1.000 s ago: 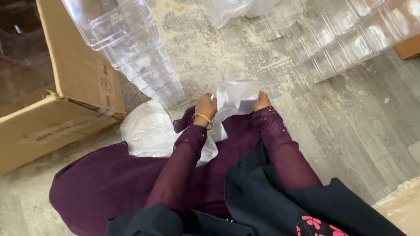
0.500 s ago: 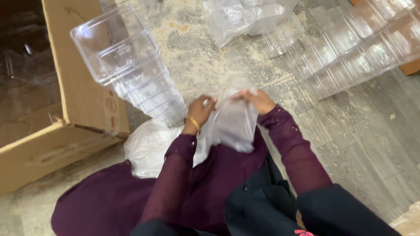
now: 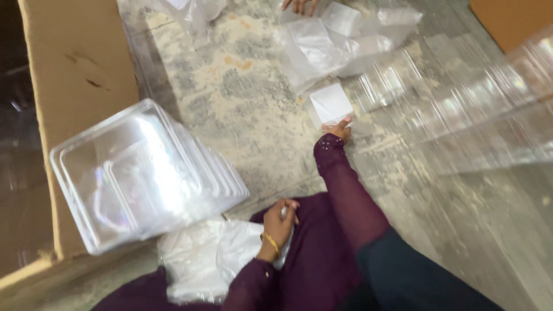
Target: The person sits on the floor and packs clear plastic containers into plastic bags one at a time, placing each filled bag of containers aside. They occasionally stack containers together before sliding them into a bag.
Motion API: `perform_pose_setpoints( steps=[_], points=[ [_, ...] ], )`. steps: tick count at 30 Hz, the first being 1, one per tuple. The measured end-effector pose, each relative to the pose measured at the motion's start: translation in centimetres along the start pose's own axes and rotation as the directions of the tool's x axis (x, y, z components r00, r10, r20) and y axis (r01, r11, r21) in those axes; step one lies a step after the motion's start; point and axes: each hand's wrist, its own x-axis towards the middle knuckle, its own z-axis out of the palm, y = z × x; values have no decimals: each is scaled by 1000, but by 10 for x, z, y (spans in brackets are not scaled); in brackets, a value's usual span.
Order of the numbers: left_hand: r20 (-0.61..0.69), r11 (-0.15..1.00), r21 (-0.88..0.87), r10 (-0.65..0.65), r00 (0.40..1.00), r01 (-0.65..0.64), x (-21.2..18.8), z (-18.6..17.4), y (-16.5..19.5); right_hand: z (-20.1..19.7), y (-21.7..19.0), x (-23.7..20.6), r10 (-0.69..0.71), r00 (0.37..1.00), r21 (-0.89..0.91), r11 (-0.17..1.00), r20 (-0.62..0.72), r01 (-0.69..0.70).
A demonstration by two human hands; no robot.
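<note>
Bag: small clear plastic bag (image 3: pixel 329 105) lying flat on the floor (image 3: pixel 242 115), roughly mid-floor, just in front of a loose heap of more bags (image 3: pixel 340 40) toward the far edge.
Right hand: right hand (image 3: pixel 340 130) stretched way out, fingertips touching the near edge of the bag, fingers look together and flat-ish, not clamped on it yet as far as I can tell.
Left hand: left hand (image 3: pixel 280 217) is pulled in close over the lap, fingers curled shut on the white plastic bundle (image 3: pixel 207 259) sitting there.
Arm pose: right arm nearly straight, reaching forward; left arm bent at the elbow, wrist cocked up.
How I'd do it: pin one corner with a fingertip and slide the bag back before pinching, since thin film on a gritty floor is hard to lift flat.
Nearby: stack of clear containers (image 3: pixel 144 173) leans against a cardboard box (image 3: pixel 75 75) at the left edge; another person's hand (image 3: pixel 299 6) shows at the far edge.
</note>
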Motion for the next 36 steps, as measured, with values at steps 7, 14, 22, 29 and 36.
perform_pose_setpoints(
  steps=[7, 14, 22, 29, 36],
  points=[
    [11, 992, 33, -121, 993, 120, 1, -3, 5, 133, -30, 27, 216, 818, 164, 922, 533, -351],
    [43, 993, 49, -108, 993, 106, 0, -6, 8, 95, -57, 62, -656, 538, -420, 348, 530, 838],
    [42, 990, 96, -104, 994, 100, -6, -2, 9, -13, -129, 141, -386, 902, -542, 808, -195, 229],
    [59, 999, -15, -42, 997, 43, -17, -18, -3, -17, -121, 119, 343, 876, -317, 918, 337, -237],
    [-98, 993, 88, 85, 992, -76, -30, -43, -21, -34, -72, 7, 672, 272, -701, 713, 689, 15]
  ],
)
